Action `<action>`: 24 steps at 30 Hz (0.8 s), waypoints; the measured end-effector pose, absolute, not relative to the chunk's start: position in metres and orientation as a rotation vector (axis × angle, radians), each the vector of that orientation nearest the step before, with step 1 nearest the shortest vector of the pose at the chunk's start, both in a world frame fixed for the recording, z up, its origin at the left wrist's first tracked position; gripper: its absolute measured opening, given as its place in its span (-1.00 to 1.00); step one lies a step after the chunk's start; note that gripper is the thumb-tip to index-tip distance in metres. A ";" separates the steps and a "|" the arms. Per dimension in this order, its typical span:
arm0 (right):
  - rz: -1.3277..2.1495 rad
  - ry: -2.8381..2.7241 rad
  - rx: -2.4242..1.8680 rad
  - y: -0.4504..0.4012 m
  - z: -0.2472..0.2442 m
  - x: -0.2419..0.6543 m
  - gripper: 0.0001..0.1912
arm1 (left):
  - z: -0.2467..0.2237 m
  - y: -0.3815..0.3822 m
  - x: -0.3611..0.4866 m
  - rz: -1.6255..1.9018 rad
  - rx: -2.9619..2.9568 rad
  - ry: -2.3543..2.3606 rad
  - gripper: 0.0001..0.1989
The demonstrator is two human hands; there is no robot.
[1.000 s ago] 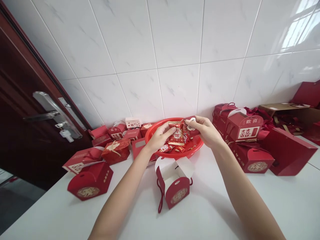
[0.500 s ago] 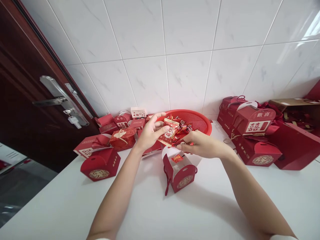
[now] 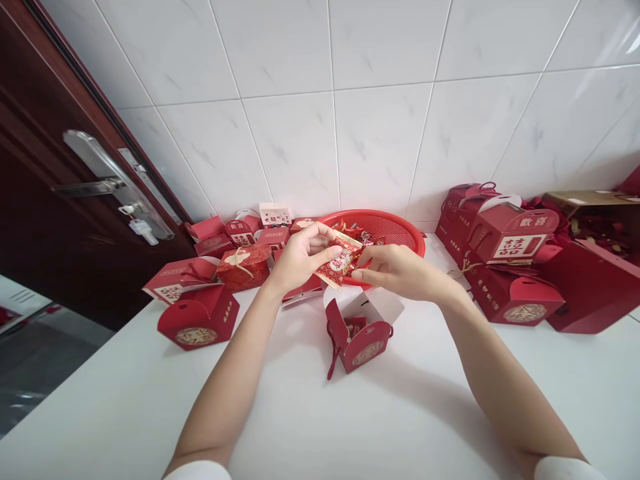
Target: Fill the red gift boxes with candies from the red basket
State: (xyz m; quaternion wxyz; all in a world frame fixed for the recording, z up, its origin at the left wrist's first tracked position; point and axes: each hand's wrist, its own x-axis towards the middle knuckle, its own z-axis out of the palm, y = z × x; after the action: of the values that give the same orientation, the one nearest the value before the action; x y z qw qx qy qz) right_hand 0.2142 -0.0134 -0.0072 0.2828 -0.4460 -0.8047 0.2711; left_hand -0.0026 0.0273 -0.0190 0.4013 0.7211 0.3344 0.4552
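My left hand [image 3: 305, 259] is closed on a red-and-gold wrapped packet [image 3: 339, 261], with the thumb pressed across its front. Just right of the packet, my right hand [image 3: 400, 270] has its thumb and fingers apart with nothing seen between them. Both hands are in front of a red plastic basket [image 3: 397, 230] of wrapped sweets [image 3: 363, 235]. Nearer to me, below the hands, stands a small red gift box [image 3: 367, 348] with its flaps up and a dark red cord at its side. Some wrapped sweets [image 3: 354, 327] lie inside the box, partly hidden by its walls.
Several red gift boxes [image 3: 200, 317] crowd the left side of the white table [image 3: 300, 413]. More boxes [image 3: 510, 233] are stacked at the right, beside a large open carton [image 3: 593, 283]. A tiled wall [image 3: 380, 147] rises behind, and a dark door [image 3: 50, 233] is at the left.
A small red sweet seen above the gift box has dropped into it. My right hand has risen slightly from the box toward the packet. My left hand keeps hold of the packet.
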 end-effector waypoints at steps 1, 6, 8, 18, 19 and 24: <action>0.732 -2.090 -1.185 -0.013 -0.007 0.216 -0.70 | -0.019 0.026 -0.001 1.142 1.834 0.827 -0.69; 0.807 -1.858 -1.088 -0.012 -0.007 0.221 -0.64 | -0.019 0.013 0.011 0.992 1.869 0.695 -0.75; 0.930 -1.856 -0.991 -0.012 -0.006 0.222 -0.71 | -0.019 0.009 0.015 0.966 1.897 0.680 -0.77; 1.037 -1.562 -0.842 -0.016 0.009 0.232 -0.65 | -0.023 0.009 0.016 1.210 1.779 0.740 -0.55; 1.076 -1.571 -0.831 -0.016 0.010 0.233 -0.64 | -0.023 0.010 0.015 1.220 1.766 0.726 -0.56; 1.112 -1.591 -0.722 -0.015 0.010 0.236 -0.68 | -0.020 0.007 0.011 1.238 1.696 0.642 -0.64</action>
State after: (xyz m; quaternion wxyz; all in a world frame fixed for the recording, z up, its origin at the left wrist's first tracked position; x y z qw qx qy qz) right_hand 0.2362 -0.0153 0.0101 0.5099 -0.3000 -0.6608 0.4620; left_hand 0.0112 0.0068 -0.0202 0.4557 0.6876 0.2602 0.5019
